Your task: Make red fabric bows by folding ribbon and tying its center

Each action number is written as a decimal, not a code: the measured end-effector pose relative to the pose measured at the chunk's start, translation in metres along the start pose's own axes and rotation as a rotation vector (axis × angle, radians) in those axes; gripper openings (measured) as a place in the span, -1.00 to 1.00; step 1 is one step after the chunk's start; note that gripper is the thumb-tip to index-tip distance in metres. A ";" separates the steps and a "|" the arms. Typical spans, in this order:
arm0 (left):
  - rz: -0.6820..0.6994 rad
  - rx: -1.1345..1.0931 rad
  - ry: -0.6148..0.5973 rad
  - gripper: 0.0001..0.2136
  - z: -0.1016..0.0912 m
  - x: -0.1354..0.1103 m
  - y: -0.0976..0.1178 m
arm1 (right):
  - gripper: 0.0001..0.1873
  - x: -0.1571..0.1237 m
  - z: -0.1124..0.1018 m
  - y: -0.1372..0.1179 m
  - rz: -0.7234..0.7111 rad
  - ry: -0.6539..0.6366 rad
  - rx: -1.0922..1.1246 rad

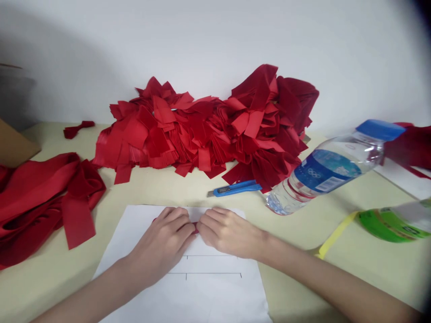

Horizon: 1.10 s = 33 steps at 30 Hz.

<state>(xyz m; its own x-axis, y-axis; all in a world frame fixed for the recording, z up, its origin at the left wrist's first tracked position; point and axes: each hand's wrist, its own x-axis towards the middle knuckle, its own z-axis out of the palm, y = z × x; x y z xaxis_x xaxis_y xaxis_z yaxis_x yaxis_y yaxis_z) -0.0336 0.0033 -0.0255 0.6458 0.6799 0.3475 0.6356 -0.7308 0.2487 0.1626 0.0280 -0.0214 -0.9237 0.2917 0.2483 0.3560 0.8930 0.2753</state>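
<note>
On the counter (161, 190), the left hand (168, 235) and right hand (225, 231) are clamping a red piece (195, 228) (mostly hidden) near the far edge of the white paper (215, 298).

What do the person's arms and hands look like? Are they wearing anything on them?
The left hand and right hand are bare, with no gloves. The left forearm and right forearm look slim; no sleeves, watch or bracelet show.

Condition of mine, as viewed: bare.
My left forearm (107, 287), toward seven o'clock, and right forearm (319, 268), toward four: slender, tapering. Left hand (170, 237), right hand (225, 229): bare.
</note>
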 end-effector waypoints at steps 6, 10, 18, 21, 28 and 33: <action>0.036 0.131 -0.082 -0.81 -0.002 0.007 0.003 | -0.78 0.005 0.000 0.007 0.101 -0.017 0.133; 0.035 0.099 -0.101 -0.81 -0.006 0.011 0.002 | -0.76 0.005 -0.005 0.012 0.151 -0.078 0.261; -0.090 -0.155 -0.154 -0.85 -0.014 0.019 -0.006 | -0.81 0.012 -0.017 0.021 0.159 -0.195 0.321; -0.141 -0.246 -0.203 -0.82 -0.019 0.023 -0.003 | -0.84 0.016 -0.029 0.029 0.198 -0.310 0.534; -0.276 -0.398 -0.421 -0.87 -0.030 0.033 -0.004 | -0.86 0.026 -0.030 0.047 0.212 -0.560 0.992; -0.354 -0.426 -0.503 -0.94 -0.041 0.031 -0.011 | -0.84 0.024 -0.025 0.048 0.251 -0.539 1.040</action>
<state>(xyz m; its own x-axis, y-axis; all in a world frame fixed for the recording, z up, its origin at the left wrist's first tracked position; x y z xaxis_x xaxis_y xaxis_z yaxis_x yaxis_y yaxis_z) -0.0377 0.0305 0.0194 0.6133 0.7497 -0.2486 0.6887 -0.3534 0.6331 0.1608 0.0693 0.0213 -0.8735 0.3820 -0.3019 0.4795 0.5669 -0.6699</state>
